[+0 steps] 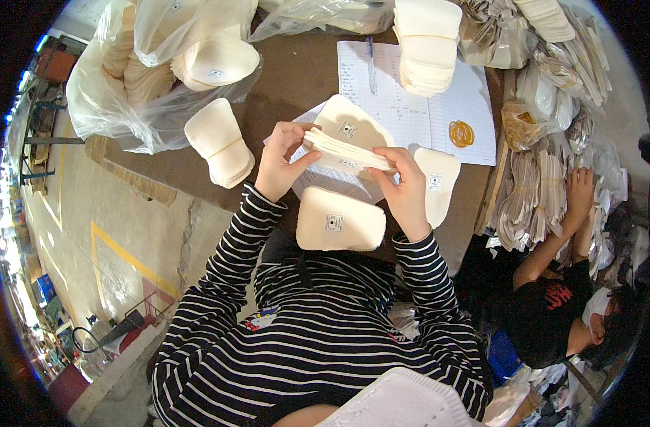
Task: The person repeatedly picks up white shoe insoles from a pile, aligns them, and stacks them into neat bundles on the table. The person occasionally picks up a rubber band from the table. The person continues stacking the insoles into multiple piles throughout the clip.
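Between my hands is a thin stack of cream fabric pads (346, 150), held edge-on above the table. My left hand (288, 160) pinches its left end with fingers and thumb, and my right hand (403, 186) grips the right end. Beneath them a larger cream pad (353, 117) with a small printed label lies on a sheet of paper. Closer to my body rests another labelled stack of pads (341, 220). Beside my right hand lies a further labelled cream pad (442, 186). A bundle of pads (220, 144) with a band around it sits left of my left hand.
An open ruled notebook (382, 89) bears a pen (372, 65), a heap of yellow rubber bands (461, 134) and a tall pad stack (428, 46). Clear plastic bags (143, 117) of pads crowd the far left. At right, a co-worker's hand (579, 191) touches bundled strips (531, 188).
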Demonstrator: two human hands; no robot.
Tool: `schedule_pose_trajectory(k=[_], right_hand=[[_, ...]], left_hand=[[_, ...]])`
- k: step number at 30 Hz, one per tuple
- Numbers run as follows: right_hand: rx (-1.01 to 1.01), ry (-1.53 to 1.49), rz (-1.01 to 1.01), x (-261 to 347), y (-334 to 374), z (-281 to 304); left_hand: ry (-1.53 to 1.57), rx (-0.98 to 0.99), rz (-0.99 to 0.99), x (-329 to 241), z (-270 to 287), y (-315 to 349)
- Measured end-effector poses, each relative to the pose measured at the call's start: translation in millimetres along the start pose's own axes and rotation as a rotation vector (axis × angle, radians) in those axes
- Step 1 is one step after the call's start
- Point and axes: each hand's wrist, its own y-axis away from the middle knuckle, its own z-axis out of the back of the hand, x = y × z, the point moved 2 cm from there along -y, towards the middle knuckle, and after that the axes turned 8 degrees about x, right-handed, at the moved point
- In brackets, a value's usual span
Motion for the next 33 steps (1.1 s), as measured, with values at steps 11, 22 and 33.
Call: schedule_pose_trajectory(k=[11,22,33], right_hand=[[0.056,-0.049,0.016,-1,-2,-4],[0.171,-0.022,-0.006,-7,3,-2],[0.169,0.033,0.053,7,2,-2]], left_hand=[[-0.132,0.036,-0.068,-2,-3,3],[0.100,-0.040,0.047,12,8,12],[-0.179,-0.194,-0.023,-15,-10,9]])
